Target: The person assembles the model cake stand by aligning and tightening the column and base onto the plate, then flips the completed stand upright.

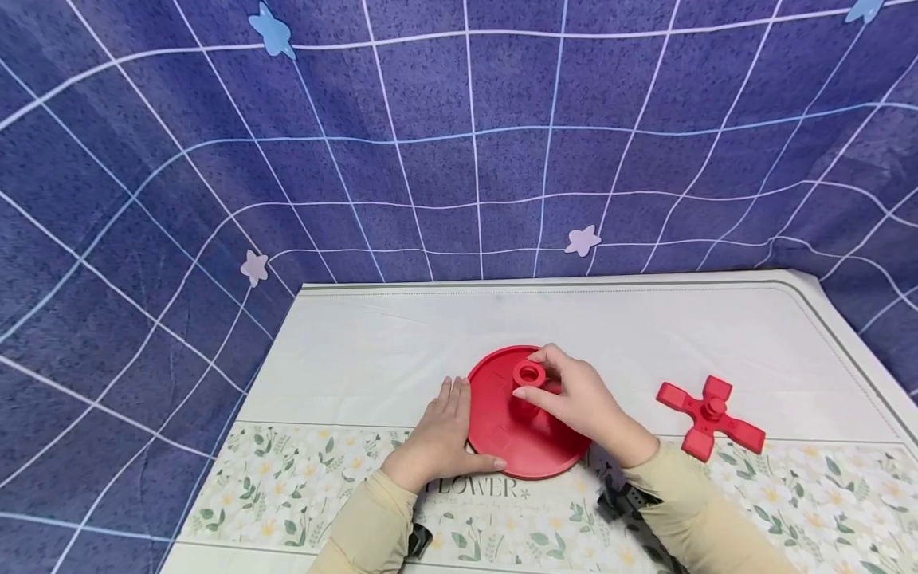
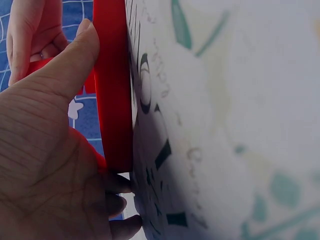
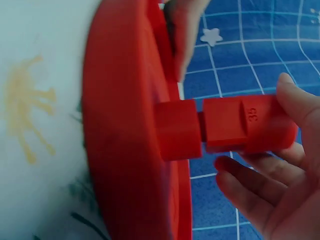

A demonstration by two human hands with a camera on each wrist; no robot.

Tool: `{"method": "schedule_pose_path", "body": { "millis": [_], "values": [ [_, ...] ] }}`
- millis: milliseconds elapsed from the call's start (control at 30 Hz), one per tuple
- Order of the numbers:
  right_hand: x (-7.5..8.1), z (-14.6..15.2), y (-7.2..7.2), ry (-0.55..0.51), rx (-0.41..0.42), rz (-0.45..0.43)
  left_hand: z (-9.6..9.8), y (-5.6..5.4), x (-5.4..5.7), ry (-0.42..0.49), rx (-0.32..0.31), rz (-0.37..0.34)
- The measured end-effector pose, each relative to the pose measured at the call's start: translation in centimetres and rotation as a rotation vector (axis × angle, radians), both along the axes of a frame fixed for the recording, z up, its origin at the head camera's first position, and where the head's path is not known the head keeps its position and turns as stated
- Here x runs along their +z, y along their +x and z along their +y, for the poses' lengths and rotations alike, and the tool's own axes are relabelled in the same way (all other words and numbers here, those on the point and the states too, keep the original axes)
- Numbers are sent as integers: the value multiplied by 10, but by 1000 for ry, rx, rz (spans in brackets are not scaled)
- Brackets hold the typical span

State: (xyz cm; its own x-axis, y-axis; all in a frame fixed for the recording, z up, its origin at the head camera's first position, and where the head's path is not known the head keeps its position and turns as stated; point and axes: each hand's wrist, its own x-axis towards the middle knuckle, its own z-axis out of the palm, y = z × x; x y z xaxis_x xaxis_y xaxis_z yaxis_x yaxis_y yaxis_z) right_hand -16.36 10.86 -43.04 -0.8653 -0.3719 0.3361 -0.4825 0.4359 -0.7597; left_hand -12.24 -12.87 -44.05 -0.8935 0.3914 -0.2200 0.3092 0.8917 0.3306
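A red round disc lies flat on the table, with a short red post standing from its middle. Fingers and thumb of my right hand hold a red hollow cylinder marked 35, upright over that post. In the right wrist view a narrow neck shows between cylinder and post. My left hand rests at the disc's left edge. Its fingers lie straight along the rim, and the thumb touches the near part of the rim.
A red cross-shaped piece with a small central knob lies on the table to the right. The table has a white cover with a flowered band. Behind it hangs a blue curtain with star shapes.
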Motion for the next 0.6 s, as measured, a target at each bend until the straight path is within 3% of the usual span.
{"method": "schedule_pose_path", "body": {
  "millis": [267, 467, 600],
  "values": [
    [-1, -8, 4, 89, -128, 120, 0, 1, -1, 4, 3, 2],
    [-2, -6, 4, 106, -150, 137, 0, 1, 0, 9, 9, 2],
    [-2, -3, 2, 120, -118, 155, 0, 1, -1, 12, 10, 7]
  ]
}}
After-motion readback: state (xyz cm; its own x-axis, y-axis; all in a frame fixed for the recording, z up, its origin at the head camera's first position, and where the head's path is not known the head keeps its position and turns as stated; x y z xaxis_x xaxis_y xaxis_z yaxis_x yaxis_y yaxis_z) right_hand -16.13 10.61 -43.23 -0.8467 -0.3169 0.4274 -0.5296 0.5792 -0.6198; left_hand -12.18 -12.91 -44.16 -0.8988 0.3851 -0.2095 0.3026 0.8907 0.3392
